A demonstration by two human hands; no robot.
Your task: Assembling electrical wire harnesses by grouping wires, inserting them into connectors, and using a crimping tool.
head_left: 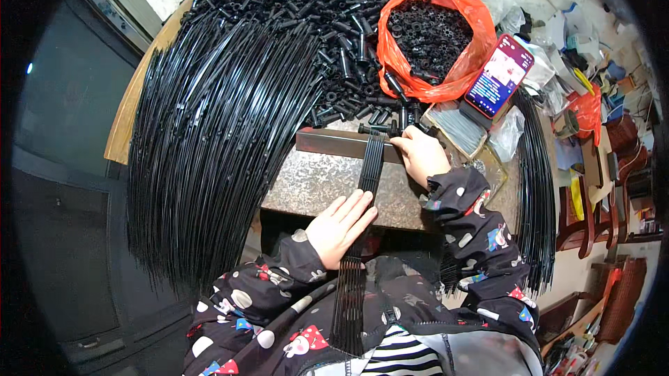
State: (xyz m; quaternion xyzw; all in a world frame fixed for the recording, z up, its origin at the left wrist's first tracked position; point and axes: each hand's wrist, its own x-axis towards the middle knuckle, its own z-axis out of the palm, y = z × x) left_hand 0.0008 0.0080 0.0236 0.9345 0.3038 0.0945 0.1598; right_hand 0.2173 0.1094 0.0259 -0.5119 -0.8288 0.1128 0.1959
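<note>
Big fan of thin black rods (pixel 209 146) is draped over the counter (pixel 313 184) on the L side. L hand (pixel 340 226) is laid flat, fingers open, on a small aligned rod bundle (pixel 371 163) at the counter's front edge. Bundle tips are butted against a dark metal bar (pixel 334 142). R hand (pixel 421 156) is closed, pinching the bundle top at the bar. Behind: pile of black plastic fittings (pixel 306 0), orange bag (pixel 446 69) w/ more parts, phone (pixel 499 76) w/ screen lit.
</note>
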